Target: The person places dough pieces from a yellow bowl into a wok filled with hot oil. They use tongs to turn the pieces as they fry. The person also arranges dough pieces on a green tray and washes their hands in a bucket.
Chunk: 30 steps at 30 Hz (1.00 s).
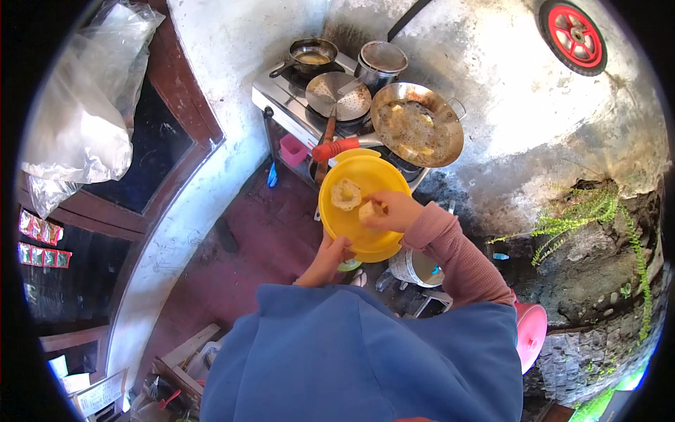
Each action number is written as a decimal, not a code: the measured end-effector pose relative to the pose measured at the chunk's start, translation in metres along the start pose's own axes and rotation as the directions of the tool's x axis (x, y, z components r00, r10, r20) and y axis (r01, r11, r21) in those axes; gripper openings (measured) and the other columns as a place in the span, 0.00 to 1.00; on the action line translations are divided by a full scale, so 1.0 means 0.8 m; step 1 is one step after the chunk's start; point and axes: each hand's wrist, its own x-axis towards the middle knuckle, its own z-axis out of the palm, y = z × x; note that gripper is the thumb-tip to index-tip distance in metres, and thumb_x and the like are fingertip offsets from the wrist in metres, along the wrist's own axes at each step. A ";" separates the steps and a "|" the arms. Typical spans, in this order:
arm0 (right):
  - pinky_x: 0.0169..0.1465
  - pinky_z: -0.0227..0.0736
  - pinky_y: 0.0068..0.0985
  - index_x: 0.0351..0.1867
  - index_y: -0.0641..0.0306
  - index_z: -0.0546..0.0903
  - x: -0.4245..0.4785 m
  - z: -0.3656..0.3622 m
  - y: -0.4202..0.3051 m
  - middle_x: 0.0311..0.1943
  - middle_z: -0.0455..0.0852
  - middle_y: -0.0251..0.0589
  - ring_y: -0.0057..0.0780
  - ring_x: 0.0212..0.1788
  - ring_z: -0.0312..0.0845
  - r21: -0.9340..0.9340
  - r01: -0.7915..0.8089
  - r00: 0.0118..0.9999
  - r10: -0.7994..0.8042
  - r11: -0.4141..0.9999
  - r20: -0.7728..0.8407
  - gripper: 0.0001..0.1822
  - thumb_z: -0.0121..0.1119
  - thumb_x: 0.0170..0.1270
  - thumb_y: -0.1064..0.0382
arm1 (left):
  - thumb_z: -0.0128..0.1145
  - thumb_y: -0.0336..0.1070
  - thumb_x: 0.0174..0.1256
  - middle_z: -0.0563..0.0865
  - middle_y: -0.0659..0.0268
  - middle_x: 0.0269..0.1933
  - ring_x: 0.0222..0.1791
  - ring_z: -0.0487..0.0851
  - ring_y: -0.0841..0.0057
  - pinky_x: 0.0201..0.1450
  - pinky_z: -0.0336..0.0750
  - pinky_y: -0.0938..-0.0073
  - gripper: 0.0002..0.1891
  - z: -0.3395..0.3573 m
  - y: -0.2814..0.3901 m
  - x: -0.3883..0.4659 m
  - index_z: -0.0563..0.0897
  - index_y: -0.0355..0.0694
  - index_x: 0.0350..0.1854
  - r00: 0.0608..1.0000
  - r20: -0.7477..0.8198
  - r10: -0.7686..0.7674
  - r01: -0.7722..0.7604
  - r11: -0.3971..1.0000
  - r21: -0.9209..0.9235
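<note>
My left hand (329, 256) grips the lower left rim of a yellow plastic basin (369, 171). Inside the basin, my right hand (393, 211) pinches a pale yellow piece of food (370, 211) between its fingers. A pale, lumpy clump of batter or dough with a yellowish middle (346, 194) lies to the left of that piece. Just beyond the basin, a wok (456, 137) holds bubbling oil with several yellow pieces of food (419, 150) frying in it. Its red handle (335, 149) points left, close to the basin's far rim.
The gas stove (285, 113) also carries a small frying pan (315, 46), a lidded metal pot (384, 57) and a perforated skimmer (340, 97). A pink container (293, 150) sits below. To the right are a bucket (416, 269), a pink lidded container (530, 337) and a stained wall (506, 105).
</note>
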 end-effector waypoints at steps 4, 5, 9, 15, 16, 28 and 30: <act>0.51 0.73 0.35 0.52 0.66 0.77 -0.003 -0.017 0.020 0.44 0.82 0.55 0.49 0.45 0.79 0.098 -0.082 0.991 0.092 0.992 -0.093 0.27 0.61 0.51 0.54 | 0.47 0.33 0.61 0.69 0.68 0.58 0.54 0.72 0.75 0.48 0.72 0.71 0.33 -0.001 0.000 0.003 0.52 0.54 0.69 0.999 -0.033 0.012 -0.012 1.000 -0.004; 0.51 0.73 0.35 0.53 0.65 0.76 -0.003 -0.017 0.023 0.44 0.82 0.55 0.49 0.45 0.79 0.054 -0.081 0.986 0.088 0.995 -0.144 0.26 0.60 0.52 0.55 | 0.47 0.33 0.61 0.71 0.68 0.58 0.53 0.74 0.75 0.46 0.73 0.72 0.32 0.000 0.000 0.003 0.54 0.53 0.68 0.999 -0.048 0.025 -0.025 1.000 -0.012; 0.52 0.73 0.31 0.52 0.62 0.78 -0.009 -0.014 0.006 0.46 0.82 0.50 0.40 0.46 0.80 -0.110 -0.127 0.985 0.113 0.986 -0.127 0.22 0.59 0.54 0.62 | 0.47 0.32 0.60 0.74 0.68 0.58 0.52 0.78 0.75 0.44 0.76 0.74 0.29 0.004 0.001 0.005 0.58 0.50 0.66 0.996 -0.081 0.033 -0.035 0.999 -0.025; 0.52 0.73 0.30 0.50 0.62 0.78 0.000 -0.021 0.015 0.45 0.83 0.44 0.34 0.45 0.80 0.210 -0.012 0.999 0.002 0.978 0.050 0.21 0.61 0.52 0.66 | 0.47 0.33 0.61 0.71 0.67 0.58 0.53 0.75 0.75 0.46 0.73 0.74 0.31 0.001 -0.002 0.008 0.54 0.52 0.67 0.999 -0.030 0.010 -0.010 1.000 -0.014; 0.51 0.73 0.30 0.50 0.62 0.79 0.004 -0.021 0.030 0.45 0.83 0.44 0.33 0.45 0.79 0.223 0.018 0.999 -0.028 0.975 0.041 0.21 0.61 0.52 0.66 | 0.47 0.34 0.61 0.69 0.67 0.58 0.54 0.73 0.75 0.48 0.72 0.73 0.32 0.001 -0.001 0.008 0.52 0.54 0.68 1.000 -0.002 0.002 -0.002 1.000 -0.015; 0.50 0.73 0.38 0.51 0.65 0.74 -0.015 0.020 0.001 0.40 0.76 0.50 0.49 0.44 0.76 -0.346 -0.015 0.995 -0.020 0.938 -0.096 0.29 0.66 0.43 0.60 | 0.47 0.32 0.61 0.70 0.67 0.56 0.51 0.75 0.75 0.44 0.75 0.73 0.31 0.008 -0.007 0.019 0.53 0.52 0.67 0.999 -0.020 -0.025 0.024 0.999 -0.028; 0.50 0.73 0.37 0.52 0.65 0.73 -0.015 0.022 0.001 0.40 0.76 0.51 0.50 0.43 0.77 -0.332 -0.010 0.999 -0.008 0.943 -0.051 0.31 0.67 0.42 0.60 | 0.47 0.32 0.61 0.70 0.66 0.55 0.51 0.75 0.74 0.45 0.75 0.73 0.31 0.011 -0.009 0.023 0.53 0.51 0.67 0.999 -0.038 -0.024 0.023 0.999 -0.022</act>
